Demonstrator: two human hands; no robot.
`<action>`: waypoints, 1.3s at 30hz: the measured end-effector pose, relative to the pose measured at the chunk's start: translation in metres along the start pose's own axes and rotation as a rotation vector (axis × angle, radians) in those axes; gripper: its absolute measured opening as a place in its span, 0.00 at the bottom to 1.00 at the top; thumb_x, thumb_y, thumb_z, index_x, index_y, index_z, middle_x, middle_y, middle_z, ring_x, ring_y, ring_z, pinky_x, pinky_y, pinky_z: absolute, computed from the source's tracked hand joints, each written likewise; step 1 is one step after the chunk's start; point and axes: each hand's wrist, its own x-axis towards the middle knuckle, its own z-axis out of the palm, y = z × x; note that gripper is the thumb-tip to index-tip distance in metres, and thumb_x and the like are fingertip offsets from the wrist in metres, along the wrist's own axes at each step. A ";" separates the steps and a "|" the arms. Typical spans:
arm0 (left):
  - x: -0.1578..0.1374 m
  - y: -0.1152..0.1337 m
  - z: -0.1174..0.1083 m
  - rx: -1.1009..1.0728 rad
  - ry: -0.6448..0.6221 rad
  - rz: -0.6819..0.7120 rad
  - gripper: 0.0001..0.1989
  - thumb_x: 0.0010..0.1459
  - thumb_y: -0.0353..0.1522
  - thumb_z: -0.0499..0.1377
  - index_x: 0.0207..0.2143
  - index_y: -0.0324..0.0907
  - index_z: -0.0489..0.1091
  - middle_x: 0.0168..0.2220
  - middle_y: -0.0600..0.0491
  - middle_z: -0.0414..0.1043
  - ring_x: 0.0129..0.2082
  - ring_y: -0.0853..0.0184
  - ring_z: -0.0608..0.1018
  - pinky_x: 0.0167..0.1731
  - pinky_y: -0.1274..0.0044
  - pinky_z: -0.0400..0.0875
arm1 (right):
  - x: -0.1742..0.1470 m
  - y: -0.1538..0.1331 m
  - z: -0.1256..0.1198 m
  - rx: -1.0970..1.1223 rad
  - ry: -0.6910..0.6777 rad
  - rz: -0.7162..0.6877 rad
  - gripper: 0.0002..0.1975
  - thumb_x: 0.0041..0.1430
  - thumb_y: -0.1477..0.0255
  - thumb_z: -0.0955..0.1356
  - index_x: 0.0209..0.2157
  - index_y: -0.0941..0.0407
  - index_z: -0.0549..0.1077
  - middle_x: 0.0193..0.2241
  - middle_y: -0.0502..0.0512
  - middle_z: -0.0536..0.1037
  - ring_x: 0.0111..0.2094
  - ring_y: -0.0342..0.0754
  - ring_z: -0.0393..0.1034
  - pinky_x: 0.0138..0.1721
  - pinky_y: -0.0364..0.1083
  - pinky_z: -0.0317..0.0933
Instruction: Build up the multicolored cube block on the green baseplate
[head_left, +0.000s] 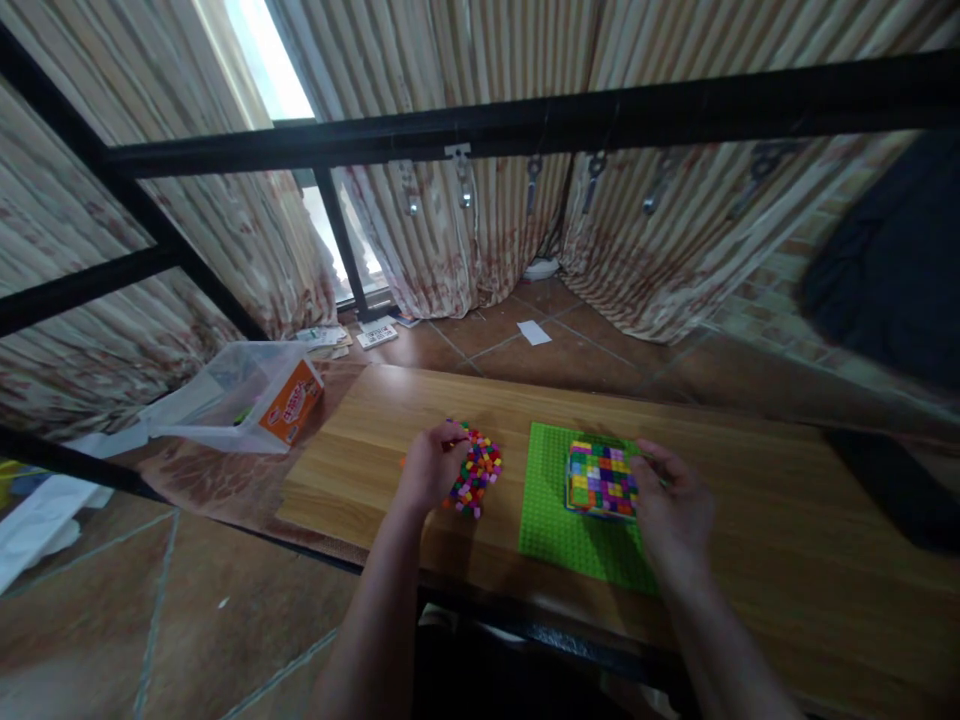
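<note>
Long striped curtains in beige and brown [510,220] hung behind a black metal bar [345,147], above a floor of brown tiles [435,345]. A table with a wood-grain top [757,490] stood in front.

The right hand [675,505] hid the right end of a block of multicoloured small plastic bricks [600,475], which sat on a bright green studded baseplate [544,510]. Its fingers were bent at that end; whether they gripped the block or only touched it could not be told. The left hand [433,465] covered the left part of a loose pile of tiny multicoloured plastic bricks [480,465], fingertips drawn together; whether a brick was between them was too small to tell.

A dark flat object [896,485] at the table's right was dim, and a dark cloth-like shape [892,260] was cut off by the picture's edge. Wood showed between pile and baseplate, and the baseplate's near edge lay close to the table's front edge.

Left of the table, a translucent plastic box with an orange label [225,437] held something green, its shape unclear.
</note>
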 end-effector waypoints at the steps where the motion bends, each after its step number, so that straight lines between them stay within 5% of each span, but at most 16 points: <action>1: -0.001 0.002 0.001 -0.184 -0.011 -0.018 0.05 0.52 0.30 0.59 0.27 0.39 0.75 0.27 0.54 0.74 0.29 0.68 0.75 0.33 0.78 0.69 | -0.001 -0.007 0.000 -0.010 0.032 -0.019 0.17 0.57 0.61 0.66 0.41 0.58 0.77 0.43 0.63 0.77 0.45 0.57 0.72 0.49 0.59 0.64; 6: -0.009 0.025 0.015 -0.763 -0.173 -0.189 0.14 0.45 0.36 0.68 0.34 0.38 0.77 0.26 0.55 0.74 0.25 0.72 0.73 0.26 0.80 0.68 | -0.012 -0.043 0.003 0.125 -0.041 -0.147 0.11 0.61 0.65 0.66 0.41 0.53 0.77 0.41 0.57 0.78 0.43 0.51 0.73 0.47 0.53 0.66; 13: -0.026 0.052 0.053 -1.025 -0.387 -0.260 0.17 0.40 0.34 0.73 0.34 0.37 0.78 0.29 0.54 0.75 0.26 0.75 0.73 0.30 0.82 0.69 | -0.024 -0.065 0.003 0.194 -0.515 -0.323 0.12 0.63 0.67 0.67 0.47 0.48 0.76 0.43 0.54 0.79 0.45 0.49 0.72 0.50 0.53 0.64; 21: -0.033 0.058 0.076 -1.166 -0.516 -0.305 0.19 0.43 0.31 0.73 0.39 0.39 0.76 0.34 0.53 0.76 0.27 0.75 0.74 0.31 0.81 0.69 | -0.016 -0.060 -0.010 0.237 -0.545 -0.207 0.07 0.62 0.67 0.68 0.40 0.49 0.78 0.38 0.52 0.77 0.43 0.49 0.71 0.47 0.51 0.65; 27: -0.033 0.062 0.084 -1.106 -0.504 -0.308 0.22 0.45 0.34 0.71 0.44 0.38 0.74 0.34 0.51 0.77 0.28 0.74 0.74 0.32 0.80 0.69 | -0.008 -0.060 -0.013 0.180 -0.568 -0.146 0.06 0.61 0.66 0.68 0.37 0.51 0.76 0.36 0.51 0.76 0.38 0.47 0.71 0.40 0.47 0.65; 32: -0.024 0.048 0.094 -0.748 -0.181 -0.229 0.15 0.53 0.32 0.62 0.43 0.38 0.73 0.27 0.54 0.75 0.23 0.72 0.70 0.27 0.79 0.65 | 0.019 -0.050 -0.010 0.075 -0.380 -0.148 0.08 0.60 0.63 0.68 0.36 0.52 0.76 0.37 0.53 0.76 0.40 0.49 0.70 0.44 0.50 0.64; 35: -0.017 0.039 0.095 -0.588 -0.074 -0.196 0.12 0.52 0.29 0.60 0.40 0.39 0.75 0.34 0.52 0.77 0.30 0.68 0.75 0.32 0.78 0.68 | 0.033 -0.041 -0.003 -0.004 -0.338 -0.185 0.08 0.58 0.63 0.69 0.35 0.52 0.77 0.39 0.54 0.75 0.44 0.52 0.70 0.50 0.54 0.61; 39: -0.017 0.039 0.094 -0.524 -0.136 -0.167 0.14 0.53 0.29 0.58 0.42 0.41 0.77 0.41 0.49 0.78 0.43 0.62 0.77 0.45 0.71 0.70 | 0.035 -0.033 0.008 -0.054 -0.432 -0.220 0.07 0.58 0.63 0.69 0.34 0.51 0.78 0.41 0.55 0.75 0.46 0.52 0.69 0.52 0.54 0.61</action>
